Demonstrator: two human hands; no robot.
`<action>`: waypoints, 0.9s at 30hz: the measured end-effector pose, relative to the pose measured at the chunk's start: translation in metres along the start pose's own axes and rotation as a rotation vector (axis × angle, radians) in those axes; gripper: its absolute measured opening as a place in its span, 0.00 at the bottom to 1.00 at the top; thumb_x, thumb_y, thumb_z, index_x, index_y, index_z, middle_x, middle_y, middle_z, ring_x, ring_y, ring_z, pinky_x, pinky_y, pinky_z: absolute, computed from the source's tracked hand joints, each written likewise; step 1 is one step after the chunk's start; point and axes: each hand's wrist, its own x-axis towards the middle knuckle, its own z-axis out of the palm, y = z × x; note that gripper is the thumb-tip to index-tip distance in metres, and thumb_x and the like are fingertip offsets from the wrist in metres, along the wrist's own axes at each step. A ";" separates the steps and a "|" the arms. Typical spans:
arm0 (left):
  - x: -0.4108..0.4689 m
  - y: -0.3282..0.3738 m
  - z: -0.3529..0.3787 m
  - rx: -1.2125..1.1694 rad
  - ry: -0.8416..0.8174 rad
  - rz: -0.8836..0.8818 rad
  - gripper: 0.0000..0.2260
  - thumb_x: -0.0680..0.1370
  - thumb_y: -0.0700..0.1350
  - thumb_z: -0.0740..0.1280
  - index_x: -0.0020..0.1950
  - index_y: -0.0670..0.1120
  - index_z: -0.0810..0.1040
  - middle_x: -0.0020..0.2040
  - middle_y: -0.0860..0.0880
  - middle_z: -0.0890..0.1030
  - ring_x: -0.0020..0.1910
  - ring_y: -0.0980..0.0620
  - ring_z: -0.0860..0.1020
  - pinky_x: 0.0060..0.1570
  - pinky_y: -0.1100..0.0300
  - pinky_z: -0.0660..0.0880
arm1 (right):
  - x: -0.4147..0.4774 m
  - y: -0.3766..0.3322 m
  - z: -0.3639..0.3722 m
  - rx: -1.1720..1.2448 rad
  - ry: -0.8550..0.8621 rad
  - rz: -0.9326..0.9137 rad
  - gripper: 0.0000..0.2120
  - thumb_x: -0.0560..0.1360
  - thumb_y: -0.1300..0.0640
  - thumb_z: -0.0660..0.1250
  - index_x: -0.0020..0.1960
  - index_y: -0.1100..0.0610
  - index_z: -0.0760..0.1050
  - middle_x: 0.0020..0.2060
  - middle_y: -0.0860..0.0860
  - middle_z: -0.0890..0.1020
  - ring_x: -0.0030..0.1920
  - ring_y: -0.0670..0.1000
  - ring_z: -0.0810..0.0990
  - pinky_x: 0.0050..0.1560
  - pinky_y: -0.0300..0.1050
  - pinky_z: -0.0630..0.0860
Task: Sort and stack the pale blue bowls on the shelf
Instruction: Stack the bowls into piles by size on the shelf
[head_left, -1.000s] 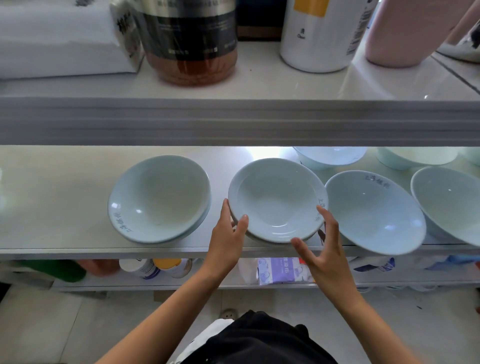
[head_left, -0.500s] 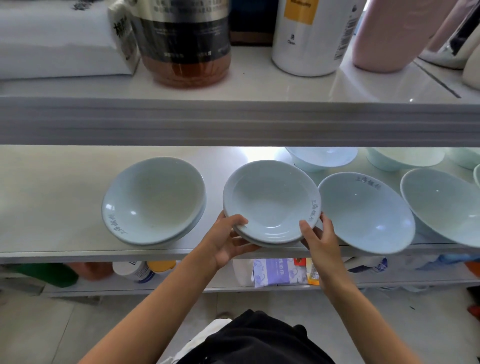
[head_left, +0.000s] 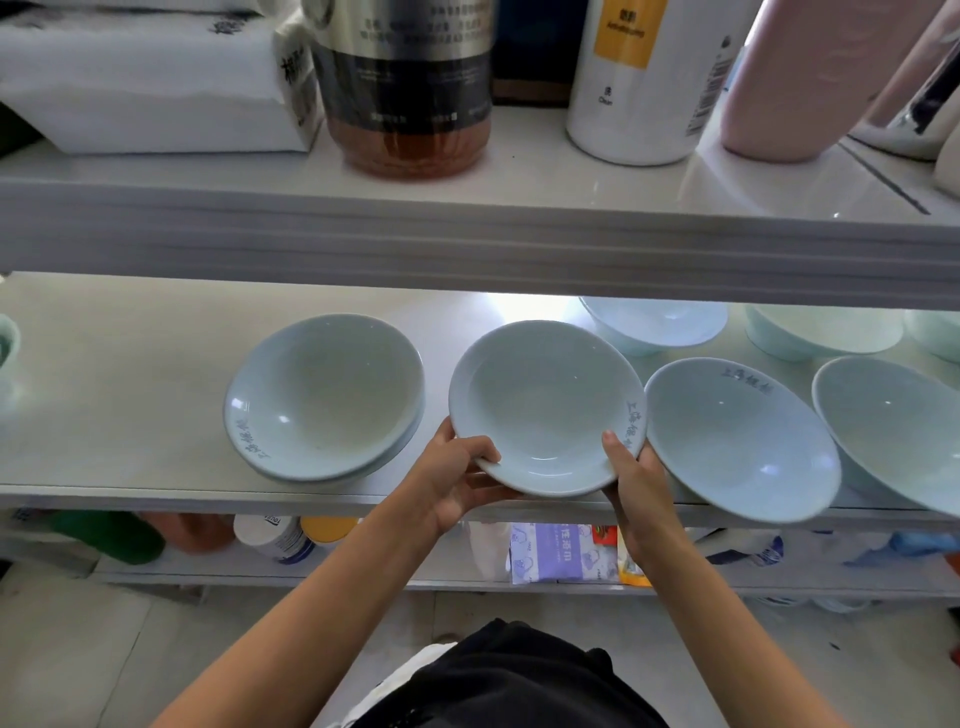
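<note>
Both hands on the middle bowl (head_left: 545, 405) at the shelf's (head_left: 104, 415) front edge: left hand (head_left: 457, 478) pinches the near-left rim, thumb on top, fingers curled beneath; right hand (head_left: 636, 483) grips the near-right rim, thumb inside. Stacked bowls (head_left: 324, 395) sit just left, another bowl (head_left: 737, 436) just right

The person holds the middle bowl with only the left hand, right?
Not quite. The head view shows both hands on the middle bowl: the left hand grips its near-left rim, and the right hand pinches its near-right rim.
</note>
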 end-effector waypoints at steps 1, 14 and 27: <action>-0.002 0.001 0.000 0.004 -0.004 0.008 0.27 0.72 0.27 0.59 0.66 0.50 0.69 0.53 0.39 0.75 0.43 0.39 0.79 0.38 0.46 0.82 | -0.001 -0.001 0.001 -0.002 -0.002 -0.006 0.17 0.80 0.57 0.59 0.69 0.54 0.66 0.56 0.50 0.79 0.60 0.52 0.77 0.66 0.54 0.72; -0.043 0.044 -0.004 0.047 -0.023 0.306 0.15 0.74 0.31 0.60 0.56 0.49 0.71 0.47 0.42 0.77 0.36 0.43 0.80 0.39 0.49 0.82 | -0.006 -0.057 0.033 0.033 -0.081 -0.254 0.09 0.80 0.56 0.58 0.60 0.50 0.69 0.49 0.44 0.79 0.51 0.47 0.79 0.59 0.47 0.76; -0.087 0.076 -0.073 0.149 0.280 0.503 0.14 0.77 0.42 0.65 0.62 0.47 0.71 0.44 0.43 0.82 0.35 0.46 0.83 0.38 0.52 0.83 | -0.014 -0.070 0.117 -0.114 -0.352 -0.319 0.10 0.80 0.56 0.56 0.61 0.53 0.69 0.52 0.50 0.78 0.50 0.47 0.78 0.48 0.40 0.77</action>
